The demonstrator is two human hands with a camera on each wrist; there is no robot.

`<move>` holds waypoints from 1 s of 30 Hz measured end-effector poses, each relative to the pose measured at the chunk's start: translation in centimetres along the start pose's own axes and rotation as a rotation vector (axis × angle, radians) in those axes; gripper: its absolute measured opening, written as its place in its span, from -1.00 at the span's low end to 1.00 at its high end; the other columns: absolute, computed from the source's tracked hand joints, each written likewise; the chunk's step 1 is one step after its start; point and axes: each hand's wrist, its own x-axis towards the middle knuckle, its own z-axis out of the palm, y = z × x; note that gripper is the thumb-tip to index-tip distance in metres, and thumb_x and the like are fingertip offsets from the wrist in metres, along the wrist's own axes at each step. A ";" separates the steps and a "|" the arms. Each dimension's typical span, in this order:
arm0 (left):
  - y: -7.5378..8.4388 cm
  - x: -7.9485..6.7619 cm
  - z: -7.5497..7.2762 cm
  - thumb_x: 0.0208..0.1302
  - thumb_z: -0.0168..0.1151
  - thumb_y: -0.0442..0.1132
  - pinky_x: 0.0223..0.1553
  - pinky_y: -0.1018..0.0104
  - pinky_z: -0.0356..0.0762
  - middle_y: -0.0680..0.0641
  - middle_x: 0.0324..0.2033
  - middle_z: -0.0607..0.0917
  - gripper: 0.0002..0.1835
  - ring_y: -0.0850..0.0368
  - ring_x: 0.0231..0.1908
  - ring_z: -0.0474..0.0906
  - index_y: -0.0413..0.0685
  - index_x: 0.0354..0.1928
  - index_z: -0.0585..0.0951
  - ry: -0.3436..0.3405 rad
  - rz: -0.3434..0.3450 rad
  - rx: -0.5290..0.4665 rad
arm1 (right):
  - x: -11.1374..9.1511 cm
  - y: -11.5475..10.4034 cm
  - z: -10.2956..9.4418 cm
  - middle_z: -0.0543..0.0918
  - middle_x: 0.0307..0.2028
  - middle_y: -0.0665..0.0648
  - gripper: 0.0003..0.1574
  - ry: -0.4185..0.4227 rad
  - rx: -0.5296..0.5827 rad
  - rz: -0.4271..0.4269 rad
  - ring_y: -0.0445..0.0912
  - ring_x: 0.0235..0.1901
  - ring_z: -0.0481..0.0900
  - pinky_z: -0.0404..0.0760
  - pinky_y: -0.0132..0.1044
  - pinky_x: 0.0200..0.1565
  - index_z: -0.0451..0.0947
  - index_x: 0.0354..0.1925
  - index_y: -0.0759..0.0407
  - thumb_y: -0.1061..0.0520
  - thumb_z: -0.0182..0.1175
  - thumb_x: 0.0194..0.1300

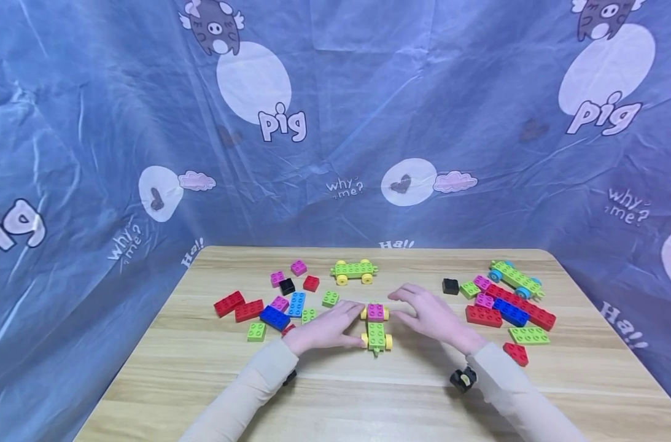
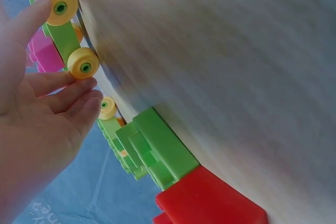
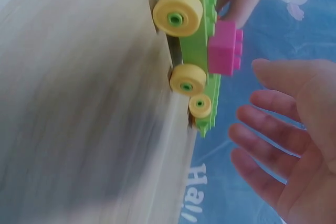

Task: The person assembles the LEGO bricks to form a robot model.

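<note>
At the bottom of the head view, nearest, pale sleeves point(image 1: 224, 399) above a wood-grain tabletop point(image 1: 379, 411), with a black wrist device point(image 1: 462, 379) below the right cuff. Farther in, holds a lime wheeled base point(image 1: 376, 337) along its left side with the left hand point(image 1: 325, 326), with the thumb on the near yellow wheel point(image 2: 68, 4) and bent fingers at the far one, in a narrow span. Cannot tell how firmly. Rests wheels-down on the tabletop, between both hands, with a pink brick point(image 1: 376, 312) on its far end. Just right of that brick, spreads the right hand point(image 1: 431, 313) wide, fingers and thumb apart, touching nothing. Out to the right, a red brick point(image 1: 515, 354), then a flat lime brick point(image 1: 528, 336), then a dark blue brick point(image 1: 510, 312) beside a long red bar point(image 1: 542, 316). Out to the left, a lime brick point(image 1: 256, 332), then a blue brick point(image 1: 274, 317) near two red bricks point(image 1: 249, 310). Beyond these, a black brick point(image 1: 450, 286), a blue-wheeled base point(image 1: 514, 279) and, near the far edge, a second yellow-wheeled base point(image 1: 353, 270). Behind all, a creased blue backdrop point(image 1: 357, 123) printed with "pig".
</note>
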 end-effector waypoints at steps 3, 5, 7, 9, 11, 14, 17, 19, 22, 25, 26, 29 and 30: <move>0.1 0.0 -0.1 0.14 0.16 0.26 0.41 0.10 0.15 -0.15 0.37 0.26 -0.06 -0.03 0.39 0.16 -0.19 0.40 0.14 -0.005 0.000 0.004 | -0.5 0.4 -0.5 0.67 -0.14 0.08 -0.57 0.016 -0.011 -0.003 -0.07 -0.14 0.63 0.65 -0.16 -0.06 0.58 -0.05 0.16 0.02 0.32 0.12; 0.2 0.0 -0.1 0.14 0.16 0.26 0.41 0.11 0.15 -0.15 0.37 0.25 -0.06 -0.03 0.39 0.16 -0.19 0.40 0.14 -0.008 -0.001 0.006 | -0.9 0.8 -0.9 0.67 -0.15 0.07 -0.57 0.024 -0.015 0.008 -0.07 -0.14 0.64 0.66 -0.17 -0.08 0.58 -0.05 0.15 0.03 0.33 0.12; 0.2 0.0 -0.2 0.14 0.16 0.26 0.42 0.11 0.14 -0.14 0.38 0.25 -0.06 -0.02 0.39 0.16 -0.18 0.40 0.14 -0.011 -0.005 0.006 | -1.3 1.2 -1.3 0.67 -0.15 0.07 -0.57 0.031 -0.019 0.022 -0.07 -0.15 0.64 0.66 -0.16 -0.10 0.58 -0.05 0.15 0.03 0.33 0.12; 0.3 0.0 -0.3 0.14 0.15 0.26 0.42 0.12 0.13 -0.14 0.38 0.25 -0.06 -0.02 0.40 0.15 -0.17 0.40 0.13 -0.017 -0.010 0.000 | -1.7 1.7 -1.7 0.67 -0.16 0.06 -0.57 0.042 -0.027 0.040 -0.07 -0.16 0.65 0.66 -0.16 -0.13 0.58 -0.05 0.14 0.02 0.34 0.11; 0.3 0.0 -0.4 0.14 0.16 0.26 0.42 0.13 0.14 -0.13 0.38 0.25 -0.06 -0.01 0.39 0.15 -0.17 0.40 0.13 -0.019 -0.014 -0.004 | -2.1 2.2 -2.1 0.67 -0.17 0.06 -0.57 0.056 -0.033 0.054 -0.08 -0.19 0.65 0.67 -0.15 -0.16 0.59 -0.06 0.14 0.04 0.35 0.10; 0.3 0.0 -0.5 0.14 0.15 0.26 0.42 0.13 0.14 -0.13 0.38 0.24 -0.07 0.00 0.39 0.15 -0.16 0.41 0.13 -0.024 -0.015 -0.009 | -2.9 2.9 -2.9 0.67 -0.20 0.06 -0.57 0.071 -0.040 0.081 -0.09 -0.22 0.64 0.67 -0.15 -0.20 0.60 -0.07 0.13 0.04 0.37 0.07; 0.3 0.0 -0.5 0.15 0.15 0.26 0.41 0.14 0.16 -0.12 0.38 0.25 -0.07 0.01 0.39 0.16 -0.16 0.40 0.13 -0.025 -0.012 -0.011 | -3.7 3.6 -3.5 0.66 -0.22 0.06 -0.58 0.073 -0.049 0.104 -0.08 -0.25 0.63 0.67 -0.15 -0.24 0.59 -0.08 0.13 0.06 0.38 0.06; 0.3 0.0 -0.5 0.15 0.14 0.26 0.41 0.14 0.17 -0.12 0.38 0.26 -0.07 0.01 0.39 0.17 -0.16 0.40 0.14 -0.023 -0.009 -0.009 | -4.3 4.0 -3.8 0.66 -0.21 0.07 -0.58 0.063 -0.052 0.128 -0.07 -0.25 0.63 0.66 -0.18 -0.27 0.59 -0.07 0.12 0.07 0.37 0.07; 0.3 0.0 -0.5 0.15 0.14 0.27 0.41 0.13 0.17 -0.12 0.37 0.26 -0.07 0.00 0.39 0.17 -0.16 0.40 0.14 -0.023 -0.006 -0.011 | -5.1 4.5 -4.4 0.66 -0.18 0.09 -0.57 0.035 -0.036 0.178 -0.05 -0.24 0.63 0.62 -0.29 -0.35 0.58 -0.04 0.10 0.06 0.36 0.09; 0.2 0.0 -0.5 0.15 0.14 0.27 0.42 0.11 0.15 -0.13 0.37 0.26 -0.06 -0.01 0.39 0.17 -0.16 0.40 0.14 -0.022 -0.006 -0.011 | -5.9 5.2 -4.9 0.66 -0.17 0.11 -0.55 0.023 -0.030 0.206 -0.05 -0.29 0.63 0.60 -0.35 -0.39 0.57 -0.03 0.11 0.07 0.36 0.08; 0.2 0.0 -0.5 0.14 0.15 0.27 0.42 0.10 0.14 -0.13 0.37 0.26 -0.06 -0.01 0.39 0.16 -0.17 0.40 0.14 -0.022 -0.007 -0.013 | -6.2 5.4 -5.0 0.66 -0.17 0.12 -0.55 0.026 -0.036 0.207 -0.05 -0.30 0.63 0.61 -0.34 -0.39 0.57 -0.04 0.12 0.08 0.37 0.07; 0.3 0.0 -0.5 0.15 0.15 0.26 0.42 0.10 0.14 -0.14 0.38 0.25 -0.06 -0.01 0.39 0.16 -0.17 0.40 0.13 -0.022 -0.012 -0.018 | -7.0 6.2 -5.4 0.66 -0.16 0.13 -0.54 0.046 -0.079 0.197 -0.04 -0.29 0.65 0.67 -0.19 -0.30 0.59 -0.06 0.15 0.09 0.40 0.02; 0.3 -0.1 -0.5 0.15 0.15 0.26 0.42 0.11 0.14 -0.13 0.38 0.25 -0.06 -0.01 0.39 0.15 -0.17 0.41 0.13 -0.025 -0.015 -0.021 | -7.3 6.5 -5.6 0.66 -0.16 0.14 -0.53 0.050 -0.089 0.197 -0.01 -0.25 0.65 0.67 -0.12 -0.25 0.59 -0.07 0.16 0.09 0.41 0.01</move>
